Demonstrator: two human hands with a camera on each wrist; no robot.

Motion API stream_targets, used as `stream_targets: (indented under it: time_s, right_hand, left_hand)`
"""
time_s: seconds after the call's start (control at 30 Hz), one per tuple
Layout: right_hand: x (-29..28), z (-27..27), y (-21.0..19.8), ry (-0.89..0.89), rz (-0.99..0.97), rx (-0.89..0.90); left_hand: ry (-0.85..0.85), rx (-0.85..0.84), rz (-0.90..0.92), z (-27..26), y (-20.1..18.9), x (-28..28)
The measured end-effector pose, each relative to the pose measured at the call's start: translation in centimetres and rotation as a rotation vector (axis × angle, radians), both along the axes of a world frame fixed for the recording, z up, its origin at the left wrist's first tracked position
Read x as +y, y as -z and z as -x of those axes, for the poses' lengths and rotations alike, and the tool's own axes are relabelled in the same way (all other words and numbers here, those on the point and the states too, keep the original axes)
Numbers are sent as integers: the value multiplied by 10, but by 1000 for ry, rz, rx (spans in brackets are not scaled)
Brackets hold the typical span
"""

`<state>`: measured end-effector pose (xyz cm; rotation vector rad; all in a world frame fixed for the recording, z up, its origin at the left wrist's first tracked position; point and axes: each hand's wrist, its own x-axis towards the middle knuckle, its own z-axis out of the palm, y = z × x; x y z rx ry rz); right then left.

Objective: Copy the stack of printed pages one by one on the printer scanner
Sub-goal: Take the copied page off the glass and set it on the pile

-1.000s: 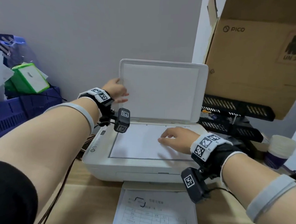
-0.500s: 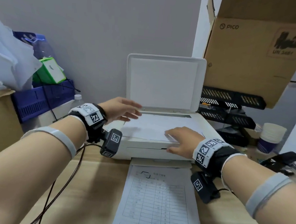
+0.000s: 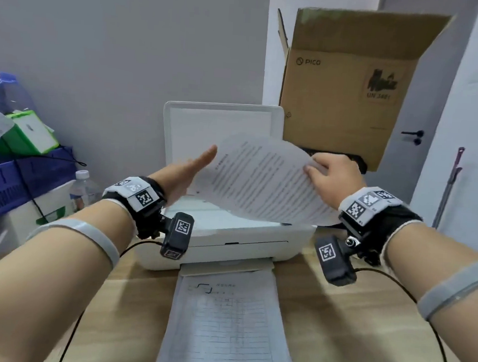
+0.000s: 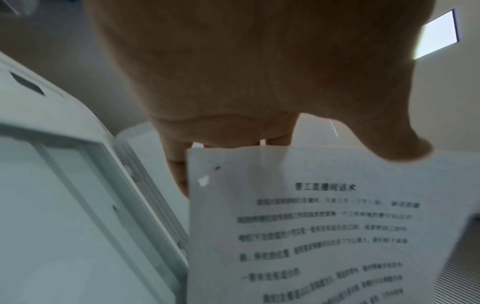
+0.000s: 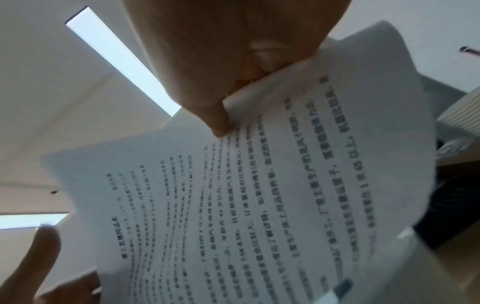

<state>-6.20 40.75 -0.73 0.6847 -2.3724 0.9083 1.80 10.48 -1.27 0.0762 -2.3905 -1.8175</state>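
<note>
Scanner lid [image 3: 222, 123] up; right hand [image 3: 331, 181] pinches the printed page [image 3: 260, 182] held above the printer [image 3: 228, 236], left hand [image 3: 187, 174] spread flat at its edge; judged unloading; next, set it aside.

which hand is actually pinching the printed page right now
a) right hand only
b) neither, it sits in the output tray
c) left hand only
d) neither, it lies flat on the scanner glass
a: the right hand pinches the printed page at its edge between thumb and fingers, lifted above the scanner glass, while the left hand has straight fingers laid against the page.
</note>
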Motion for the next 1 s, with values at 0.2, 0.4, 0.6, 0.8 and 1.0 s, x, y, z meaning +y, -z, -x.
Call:
stream_targets:
  time_s: [0.2,0.4,0.6,0.8,1.0]
  right_hand:
    - [81,9,0,274,-73,-152]
    - [175,0,52,494,-176,-418]
    - [240,-17,108,677,-190,-610]
    - [262,-35,147,727,-200,-666]
    - [239,-42,168,504,-413,-760]
  left_hand:
    - [75,79,49,36,-1,74]
    - [118,4,124,75,25,176]
    - [213,-82,445,104,98,261]
    - [203,-182,582,128,173,297]
    - [172,-232,627,137,193,307]
